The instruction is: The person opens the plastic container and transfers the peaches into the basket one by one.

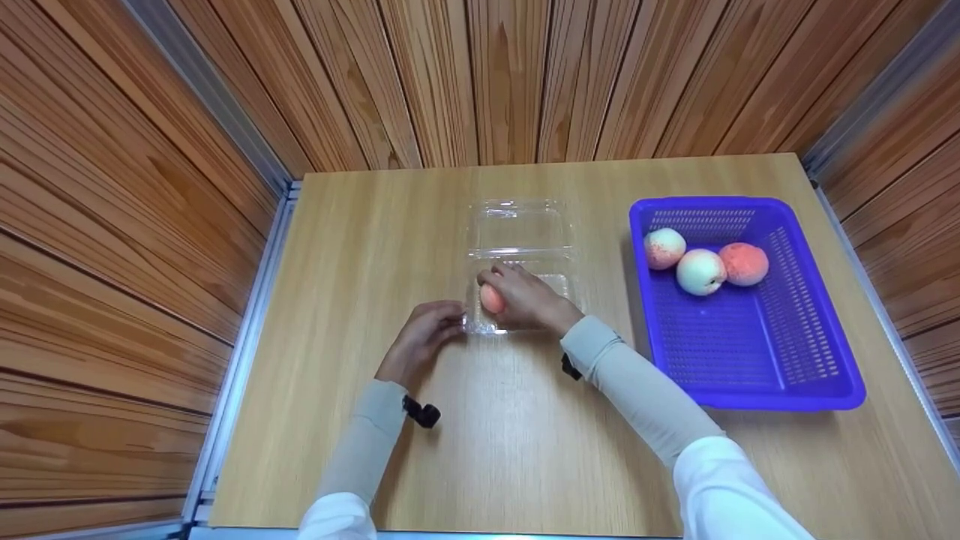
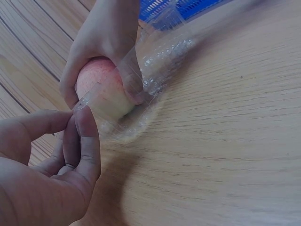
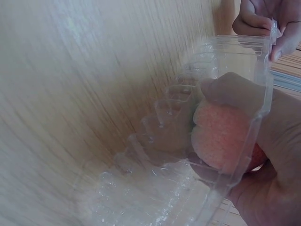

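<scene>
A clear plastic clamshell box [image 1: 525, 231] lies unfolded on the table, its lid toward the back wall. My right hand [image 1: 529, 296] is inside the near half and grips a peach [image 1: 492, 299], fingers and thumb curled round it. The right wrist view shows this peach [image 3: 223, 136] through the clear wall, low in the box. At the box's near left corner, my left hand [image 1: 429, 330] pinches the rim between thumb and fingers, as the left wrist view shows with the hand [image 2: 56, 165] beside the peach [image 2: 101, 84].
To the right stands a purple plastic basket [image 1: 720, 397] holding a pale peach [image 1: 701, 271], a red peach [image 1: 744, 264] and a speckled peach [image 1: 664, 248]. Wood-panelled walls [image 1: 510, 82] enclose the wooden table [image 1: 517, 450] at the back and sides.
</scene>
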`<state>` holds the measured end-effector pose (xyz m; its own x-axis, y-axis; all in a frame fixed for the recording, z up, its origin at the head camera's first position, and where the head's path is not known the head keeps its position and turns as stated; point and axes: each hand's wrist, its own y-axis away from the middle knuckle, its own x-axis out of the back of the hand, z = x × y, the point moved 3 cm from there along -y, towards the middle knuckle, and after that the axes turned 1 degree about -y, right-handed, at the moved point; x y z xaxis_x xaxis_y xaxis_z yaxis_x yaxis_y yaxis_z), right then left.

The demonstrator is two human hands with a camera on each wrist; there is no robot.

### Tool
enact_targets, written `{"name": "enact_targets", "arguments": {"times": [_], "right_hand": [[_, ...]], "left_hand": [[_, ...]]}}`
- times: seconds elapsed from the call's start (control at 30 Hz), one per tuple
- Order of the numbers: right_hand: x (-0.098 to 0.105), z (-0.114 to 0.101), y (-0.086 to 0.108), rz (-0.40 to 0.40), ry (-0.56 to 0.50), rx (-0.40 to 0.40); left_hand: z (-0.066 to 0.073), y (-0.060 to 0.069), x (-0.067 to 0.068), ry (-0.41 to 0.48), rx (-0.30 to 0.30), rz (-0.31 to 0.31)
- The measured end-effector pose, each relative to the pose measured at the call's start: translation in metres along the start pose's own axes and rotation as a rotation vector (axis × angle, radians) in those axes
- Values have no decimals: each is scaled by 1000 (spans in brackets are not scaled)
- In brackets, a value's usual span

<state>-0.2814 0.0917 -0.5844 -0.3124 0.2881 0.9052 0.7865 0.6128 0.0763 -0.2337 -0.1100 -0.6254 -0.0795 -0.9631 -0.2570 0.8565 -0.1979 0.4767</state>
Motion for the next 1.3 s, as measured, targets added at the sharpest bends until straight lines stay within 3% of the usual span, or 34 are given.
{"name": "enact_targets", "arguments": {"times": [0.37,0.67,1.0,1.3], "right_hand": [[2,-1,2,28,-17,46],[1,2,3,11,-36,17],[4,3,3,39,-25,45],[9,4,5,8,-55,16]], "left_hand": [[0,-2,-2,2,-8,16],[0,-1,-2,17,-10,25],[0,0,0,-9,1,25],[0,-1,-1,8,-26,21]]}}
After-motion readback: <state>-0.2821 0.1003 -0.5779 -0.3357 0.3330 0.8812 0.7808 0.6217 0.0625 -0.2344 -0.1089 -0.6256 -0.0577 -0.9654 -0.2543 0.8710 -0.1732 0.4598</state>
